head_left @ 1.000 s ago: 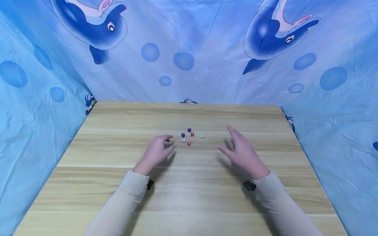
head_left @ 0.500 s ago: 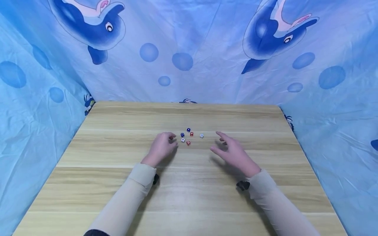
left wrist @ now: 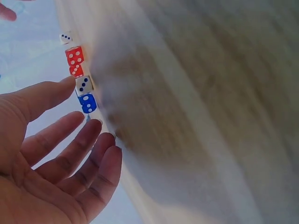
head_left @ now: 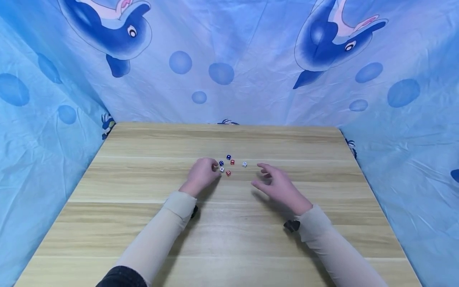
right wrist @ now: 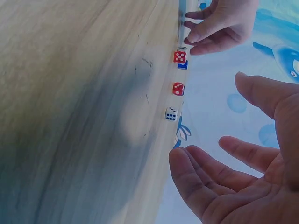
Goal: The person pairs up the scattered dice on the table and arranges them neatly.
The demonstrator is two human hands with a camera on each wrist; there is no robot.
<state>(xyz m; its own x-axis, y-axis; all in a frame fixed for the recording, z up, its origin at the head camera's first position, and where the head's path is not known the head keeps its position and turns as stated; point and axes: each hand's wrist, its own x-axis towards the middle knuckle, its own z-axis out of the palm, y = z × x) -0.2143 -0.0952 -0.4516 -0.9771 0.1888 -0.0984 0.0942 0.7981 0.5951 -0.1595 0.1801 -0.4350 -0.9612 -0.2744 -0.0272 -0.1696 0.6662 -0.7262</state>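
Note:
Small dice lie loosely grouped on the wooden table. Two are blue, one blue die nearer and one blue die farther back. A red die and a second red die lie beside them. One white die is close to my left hand; another white die lies apart on the right. My left hand's thumb and bent fingers are right at the left dice, holding nothing. In the left wrist view the thumb tip overlaps a white die. My right hand hovers right of the dice, its fingers spread and empty.
The wooden table extends toward me and to both sides. Behind and beside it hangs a blue curtain printed with dolphins and bubbles. Black wrist cameras sit under both sleeves.
My left hand has moved right and forward, up to the dice. The right hand has come left toward them, its fingers drawn in a little. The dice have stayed in place.

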